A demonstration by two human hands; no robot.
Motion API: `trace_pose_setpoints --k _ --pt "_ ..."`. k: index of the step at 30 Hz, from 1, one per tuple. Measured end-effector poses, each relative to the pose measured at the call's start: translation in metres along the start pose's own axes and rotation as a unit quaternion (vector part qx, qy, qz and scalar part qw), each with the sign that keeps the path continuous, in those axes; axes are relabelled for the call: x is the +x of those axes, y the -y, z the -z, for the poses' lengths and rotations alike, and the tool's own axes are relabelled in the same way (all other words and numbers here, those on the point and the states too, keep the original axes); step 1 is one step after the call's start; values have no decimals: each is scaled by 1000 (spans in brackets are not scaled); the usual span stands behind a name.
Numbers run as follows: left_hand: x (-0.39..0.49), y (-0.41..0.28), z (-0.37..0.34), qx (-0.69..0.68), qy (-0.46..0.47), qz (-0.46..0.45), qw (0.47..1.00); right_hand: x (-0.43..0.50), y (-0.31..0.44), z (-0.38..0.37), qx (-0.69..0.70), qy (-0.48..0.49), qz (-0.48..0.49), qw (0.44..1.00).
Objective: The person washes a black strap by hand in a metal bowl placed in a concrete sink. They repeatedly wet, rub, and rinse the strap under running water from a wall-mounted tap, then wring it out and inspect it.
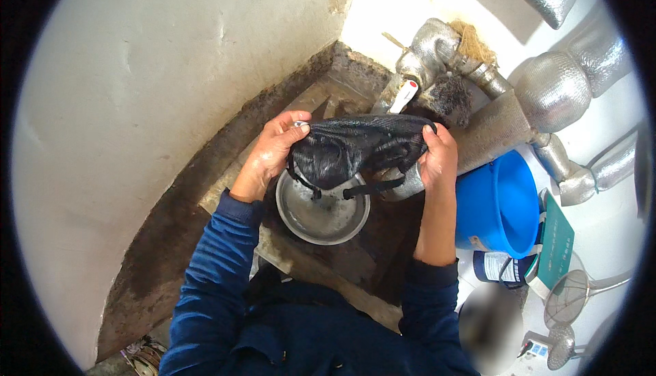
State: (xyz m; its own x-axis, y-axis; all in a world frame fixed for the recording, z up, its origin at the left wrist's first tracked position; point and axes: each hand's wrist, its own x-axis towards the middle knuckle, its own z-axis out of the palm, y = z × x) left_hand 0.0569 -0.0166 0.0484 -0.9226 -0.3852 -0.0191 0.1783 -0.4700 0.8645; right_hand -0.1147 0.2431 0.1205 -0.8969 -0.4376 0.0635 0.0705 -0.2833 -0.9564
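Observation:
Stretched between my two hands is a black fabric item (353,145), wet-looking and creased, with straps hanging from its lower edge. My left hand (277,145) pinches its left end between thumb and fingers. At the right end, my right hand (438,153) grips the edge with the thumb on top. Below the cloth stands a round metal basin (328,230) holding what looks like water; the cloth and straps cover its far rim. Beyond the cloth, a white lever handle (404,96) with a red mark sits on the foil-wrapped piping.
Foil-insulated pipes (492,125) run along the right wall, with a dark scrubber-like clump (446,99) beside them. Right of my forearm is a blue bucket (476,201). A green board-like item (556,248), a mesh skimmer (566,296) and a slotted ladle (561,345) are farther right. A stained wall (154,94) rises left.

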Motion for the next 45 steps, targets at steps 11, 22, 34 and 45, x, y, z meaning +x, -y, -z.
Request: trace_pose_setpoints --k 11,22,34,45 --pt "-18 -15 -4 -9 113 134 984 -1 -28 21 59 -71 14 996" --pt "-31 -20 15 455 49 -13 889 -5 -19 44 111 -92 15 989" --pt "-30 -26 -11 -99 101 148 979 -8 -44 18 72 -52 29 996" --pt "-22 -9 -50 -61 156 187 968 -50 -92 -27 -335 97 106 931"
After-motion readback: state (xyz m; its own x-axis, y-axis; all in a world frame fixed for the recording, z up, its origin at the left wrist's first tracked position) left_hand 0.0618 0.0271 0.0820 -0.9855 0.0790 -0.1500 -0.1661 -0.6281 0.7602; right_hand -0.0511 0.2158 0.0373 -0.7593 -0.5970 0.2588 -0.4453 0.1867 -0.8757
